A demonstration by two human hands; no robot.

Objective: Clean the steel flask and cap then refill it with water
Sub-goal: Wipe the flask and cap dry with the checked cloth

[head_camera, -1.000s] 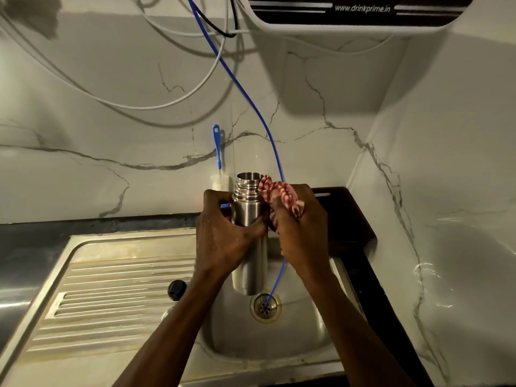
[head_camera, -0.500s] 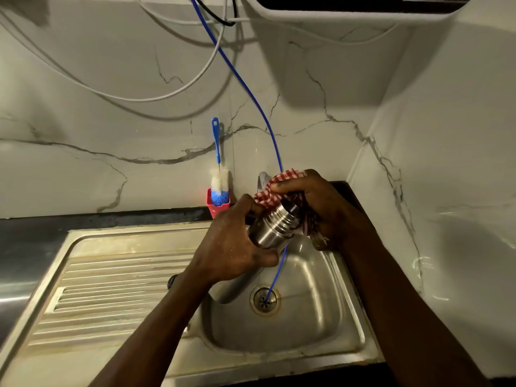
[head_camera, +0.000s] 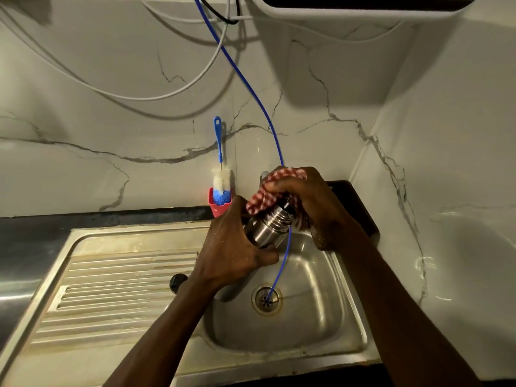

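Head view. The left hand (head_camera: 234,247) is wrapped around the body of the steel flask (head_camera: 268,229), its grip closed on the metal. The flask is tilted, mouth pointing up and to the right, and is held above the basin of the sink (head_camera: 307,325). The right hand (head_camera: 304,196) presses a red checked cloth (head_camera: 262,198) over the flask's neck, its grip closed on the cloth. A thin blue tube (head_camera: 251,88) runs down the wall, passes behind the hands and beside the flask, and ends in the drain (head_camera: 266,298). A bottle brush (head_camera: 220,174) stands in a red holder (head_camera: 219,206) against the marble wall, just left of the hands. A small black object (head_camera: 177,280), possibly the cap, lies on the ribbed drainboard (head_camera: 111,289).
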